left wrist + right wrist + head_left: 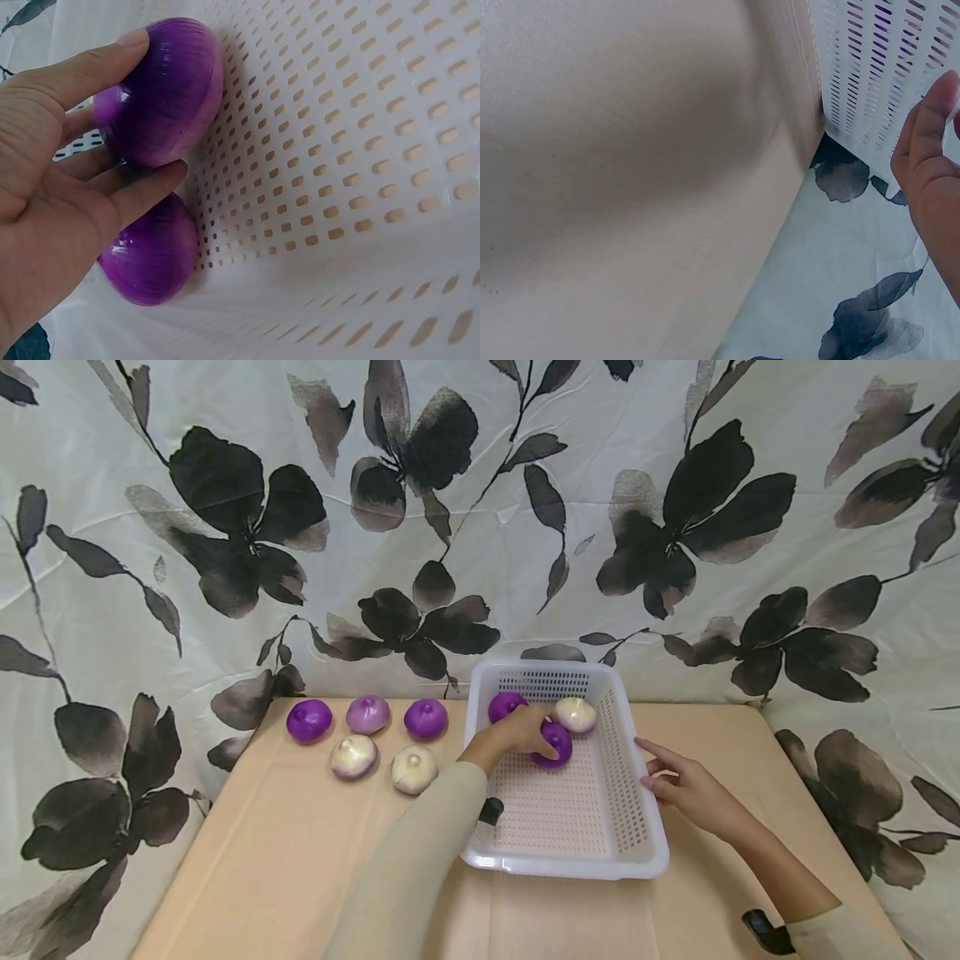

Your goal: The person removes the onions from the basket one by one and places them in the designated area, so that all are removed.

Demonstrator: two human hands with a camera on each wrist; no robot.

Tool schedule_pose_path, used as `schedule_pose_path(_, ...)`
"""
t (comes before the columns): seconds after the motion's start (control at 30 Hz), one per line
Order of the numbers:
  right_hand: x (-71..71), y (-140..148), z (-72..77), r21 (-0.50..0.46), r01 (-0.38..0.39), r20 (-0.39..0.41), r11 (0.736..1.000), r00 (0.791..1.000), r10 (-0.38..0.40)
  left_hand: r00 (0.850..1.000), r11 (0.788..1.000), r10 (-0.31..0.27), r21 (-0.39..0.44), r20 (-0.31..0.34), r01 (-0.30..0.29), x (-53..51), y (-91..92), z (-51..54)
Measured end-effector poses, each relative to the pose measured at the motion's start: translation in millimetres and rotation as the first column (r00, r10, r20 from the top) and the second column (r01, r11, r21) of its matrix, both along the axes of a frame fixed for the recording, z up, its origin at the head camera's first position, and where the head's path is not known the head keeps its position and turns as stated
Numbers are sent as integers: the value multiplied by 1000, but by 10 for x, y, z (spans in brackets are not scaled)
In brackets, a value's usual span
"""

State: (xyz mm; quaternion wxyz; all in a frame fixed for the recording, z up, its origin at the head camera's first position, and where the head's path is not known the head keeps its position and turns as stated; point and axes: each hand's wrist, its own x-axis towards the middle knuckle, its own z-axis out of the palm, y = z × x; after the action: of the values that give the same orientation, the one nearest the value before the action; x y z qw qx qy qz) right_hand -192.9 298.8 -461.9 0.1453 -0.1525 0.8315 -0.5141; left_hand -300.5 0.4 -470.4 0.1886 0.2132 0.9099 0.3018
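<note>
Inside a white perforated plastic basket [555, 827], my left hand [521, 732] grips a purple onion [553, 747], thumb on one side and fingers on the other. In the left wrist view this onion [172, 90] is close to the basket's holed floor, but whether it touches is unclear. Beside the left hand's fingers sits another purple onion [154, 255], and a whitish onion [576, 715] lies just right of the held one. My right hand [686, 789] holds the basket's right rim between thumb and fingers; the right wrist view shows only part of that hand [930, 157].
Left of the basket, a back row holds two deep purple onions [309, 721] and a paler purple onion [368, 715]. Before them lie two whitish onions [414, 769]. A tan tabletop [262, 860] carries everything, with a floral cloth [525, 560] behind it.
</note>
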Motion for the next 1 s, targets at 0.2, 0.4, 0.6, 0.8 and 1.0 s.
schedule_pose_path(0.2, -9, 6, 17, 12, -1, -6, 1000, 1000, 2, 1000, 1000, -2, 29, 0, 2, 11, -30, 37)
schedule_pose_path(0.4, -1, -3, 27, 10, 0, -4, 1000, 1000, 0, 1000, 999, -3, 32, -16, 4, 47, -59, 112)
schedule_pose_path(0.6, -3, -12, 32, 19, 7, 4, 1000, 1000, -7, 1000, 998, -13, 61, -21, 14, 68, -84, 224)
schedule_pose_path(0.8, 3, -16, 50, 23, 8, 4, 1000, 1000, -8, 998, 992, -30, 121, -56, 37, 74, -137, 334)
schedule_pose_path(1.0, -3, -17, 42, 12, 5, 9, 1000, 1000, -5, 994, 988, -45, 141, -96, 58, 113, -213, 445)
